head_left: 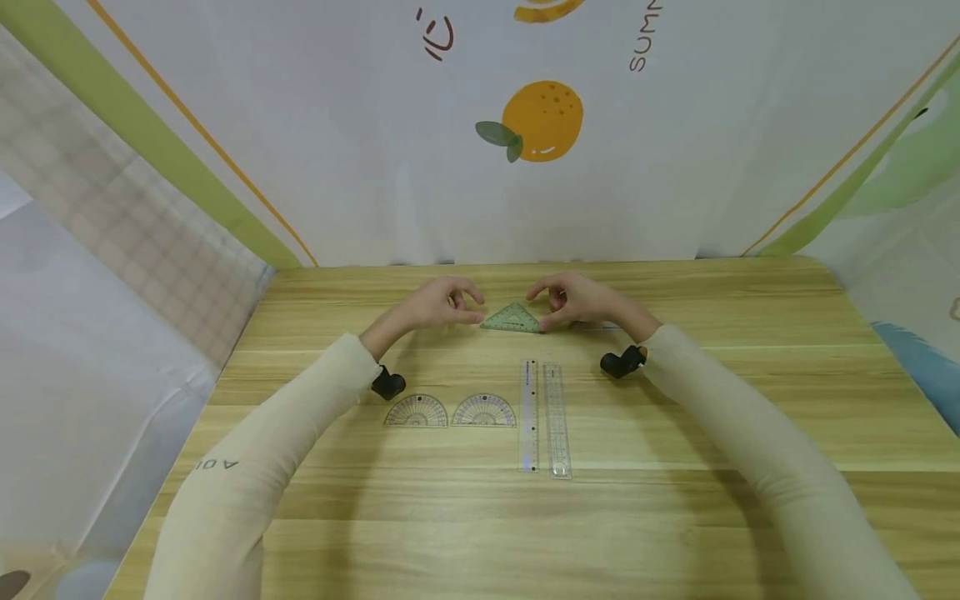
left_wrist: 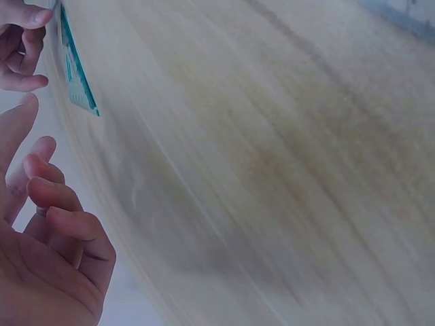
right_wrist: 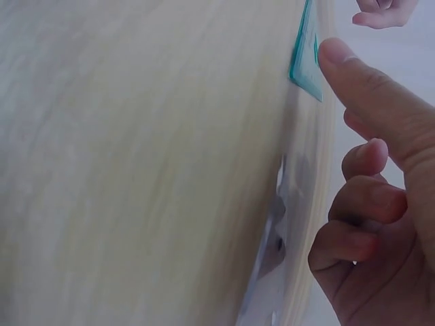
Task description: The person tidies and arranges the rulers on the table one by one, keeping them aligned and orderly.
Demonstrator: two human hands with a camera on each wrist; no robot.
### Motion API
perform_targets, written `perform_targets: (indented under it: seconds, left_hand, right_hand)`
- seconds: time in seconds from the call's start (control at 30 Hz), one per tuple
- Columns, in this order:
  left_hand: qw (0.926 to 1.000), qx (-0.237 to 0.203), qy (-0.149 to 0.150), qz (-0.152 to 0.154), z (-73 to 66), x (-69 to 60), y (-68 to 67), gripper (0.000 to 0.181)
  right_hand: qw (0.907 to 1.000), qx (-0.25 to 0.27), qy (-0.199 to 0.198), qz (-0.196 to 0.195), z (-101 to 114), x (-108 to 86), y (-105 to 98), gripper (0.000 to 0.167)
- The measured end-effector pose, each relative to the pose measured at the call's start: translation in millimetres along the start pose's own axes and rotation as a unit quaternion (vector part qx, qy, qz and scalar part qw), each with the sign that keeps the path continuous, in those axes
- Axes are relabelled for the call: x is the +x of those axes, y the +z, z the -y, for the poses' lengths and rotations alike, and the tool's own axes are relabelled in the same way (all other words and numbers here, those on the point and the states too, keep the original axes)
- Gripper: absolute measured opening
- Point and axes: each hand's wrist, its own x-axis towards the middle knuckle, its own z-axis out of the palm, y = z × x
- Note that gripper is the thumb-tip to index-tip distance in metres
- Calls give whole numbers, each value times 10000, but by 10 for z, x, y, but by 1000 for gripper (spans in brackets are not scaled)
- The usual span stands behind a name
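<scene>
A green set square (head_left: 513, 320) lies flat near the back of the table, its long edge toward me. At its left corner hovers my left hand (head_left: 441, 302), thumb and forefinger spread apart; in the left wrist view, a gap separates this hand (left_wrist: 51, 272) from the set square (left_wrist: 79, 78). My right hand (head_left: 581, 300) is at the other corner, thumb tip close to it, forefinger raised, the remaining fingers loosely curled. Whether that thumb touches cannot be told. Below the right hand lies a clear plastic piece (right_wrist: 268, 258), partly hidden in the head view.
Two clear protractors (head_left: 416, 412) lie side by side in front of the left hand. To their right are a clear ruler (head_left: 529, 417) and a second clear ruler (head_left: 557, 421), both pointing toward me. A printed cloth (head_left: 360, 167) hangs behind the table (head_left: 480, 542).
</scene>
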Motion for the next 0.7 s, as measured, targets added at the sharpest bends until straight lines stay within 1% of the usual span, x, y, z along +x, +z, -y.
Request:
perform_targets:
  seconds: [0.17,0.3,0.5,0.7]
  left_hand:
    - [10000,-83,-8,46,-1,-32,15,35]
    - [10000,-90,8,32,23,-44,19,35]
    - [9999,-118,-37,5,71,-27,27,33]
    - [9999,-138,-59,16,64,-25,36,32]
  right_hand:
    - [10000,16,-66,15,0,20,0,49]
    - [10000,6,-84,-15,14,17,-2,49]
    - [10000,-62,-5,-27,14,20,8,49]
    - [9998,-123,110,69,3,43,24,48]
